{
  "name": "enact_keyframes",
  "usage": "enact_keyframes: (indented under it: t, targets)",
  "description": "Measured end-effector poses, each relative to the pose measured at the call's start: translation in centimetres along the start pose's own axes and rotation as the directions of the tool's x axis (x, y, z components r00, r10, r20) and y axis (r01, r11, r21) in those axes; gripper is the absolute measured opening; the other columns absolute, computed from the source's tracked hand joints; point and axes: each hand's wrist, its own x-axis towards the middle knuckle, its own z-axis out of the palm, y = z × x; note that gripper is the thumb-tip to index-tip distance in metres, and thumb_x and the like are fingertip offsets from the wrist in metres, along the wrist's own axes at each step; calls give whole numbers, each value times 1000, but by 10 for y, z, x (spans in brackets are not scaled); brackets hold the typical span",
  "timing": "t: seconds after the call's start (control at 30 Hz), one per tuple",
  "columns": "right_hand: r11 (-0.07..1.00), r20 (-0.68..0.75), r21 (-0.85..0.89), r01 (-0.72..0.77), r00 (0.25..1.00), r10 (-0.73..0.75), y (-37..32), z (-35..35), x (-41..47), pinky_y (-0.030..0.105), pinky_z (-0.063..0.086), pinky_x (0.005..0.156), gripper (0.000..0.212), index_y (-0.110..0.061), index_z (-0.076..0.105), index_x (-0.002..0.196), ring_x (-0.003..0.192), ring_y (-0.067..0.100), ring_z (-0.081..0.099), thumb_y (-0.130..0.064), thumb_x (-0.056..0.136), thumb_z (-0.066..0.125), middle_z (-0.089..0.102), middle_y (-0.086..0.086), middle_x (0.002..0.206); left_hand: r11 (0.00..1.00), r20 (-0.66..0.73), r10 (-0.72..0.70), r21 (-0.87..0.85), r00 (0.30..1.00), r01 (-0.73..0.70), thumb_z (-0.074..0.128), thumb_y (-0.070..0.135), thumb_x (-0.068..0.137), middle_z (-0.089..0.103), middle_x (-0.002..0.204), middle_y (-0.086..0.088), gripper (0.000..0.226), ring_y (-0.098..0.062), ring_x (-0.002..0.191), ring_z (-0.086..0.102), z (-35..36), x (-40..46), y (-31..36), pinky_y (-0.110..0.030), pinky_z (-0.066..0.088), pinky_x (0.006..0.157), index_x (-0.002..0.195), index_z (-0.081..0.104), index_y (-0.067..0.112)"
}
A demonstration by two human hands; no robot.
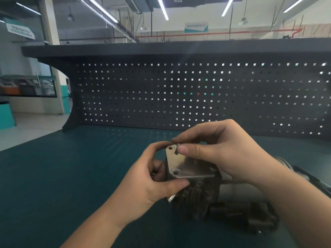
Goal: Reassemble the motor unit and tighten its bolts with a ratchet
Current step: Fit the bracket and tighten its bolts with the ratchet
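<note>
The dark finned motor unit (197, 199) stands on the green bench mat, with a flat silver cover plate (186, 166) lying on top of it. My left hand (152, 185) grips the plate's left edge, thumb under its near corner by a round bolt hole, and a bolt end (171, 197) pokes out below the palm. My right hand (220, 151) pinches a small dark bolt (176, 148) between thumb and forefinger at the plate's far left corner, beside a hole. The plate's right side is hidden under my right hand.
A dark pegboard back panel (179, 93) with a shelf above it closes off the far side of the bench. The green mat (71, 176) stretches to the left. A silvery tool or part (290, 169) lies partly hidden behind my right wrist.
</note>
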Motion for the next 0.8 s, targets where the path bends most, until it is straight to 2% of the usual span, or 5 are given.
enact_keyframes:
  t: [0.13,0.3,0.43,0.67,0.8]
  targets:
    - [991,43,-128,-40,998,46,-6,-2,-2,36,59,73,11,-32,76,84,74,15,71,-25,76,79,73,-7,76,999,10,-13,-33,1000,13,84,37,56,43,78,-37,64,-28,77,44,0,-1,1,-40,40,73,113,57,49]
    - [987,32,-130,-95,994,100,-8,0,-3,25,58,66,12,-28,77,81,70,11,70,-17,76,79,72,-8,73,999,11,-19,-32,1000,19,84,37,56,44,78,-38,63,-27,78,45,0,0,1,-36,43,74,113,57,47]
    - [980,104,-186,-64,991,84,-11,0,-4,11,45,53,16,-33,76,80,50,-3,56,-19,74,82,69,-14,67,998,13,-22,-52,1000,22,86,35,55,47,82,-40,64,-29,83,47,0,0,0,-41,42,79,112,58,46]
    - [956,154,-295,-2,987,50,-12,4,-5,7,42,57,23,-42,73,82,56,-6,57,-23,73,82,69,-18,70,999,-9,-9,-48,1000,8,85,33,53,47,80,-38,64,-28,83,45,2,-1,1,-42,42,80,111,59,45]
    - [975,105,-223,-15,994,39,-14,2,-4,13,51,63,21,-41,74,82,64,-3,65,-22,74,81,72,-17,74,999,7,-8,-53,1000,8,86,34,54,44,79,-39,64,-28,80,44,1,0,1,-42,41,76,111,58,44]
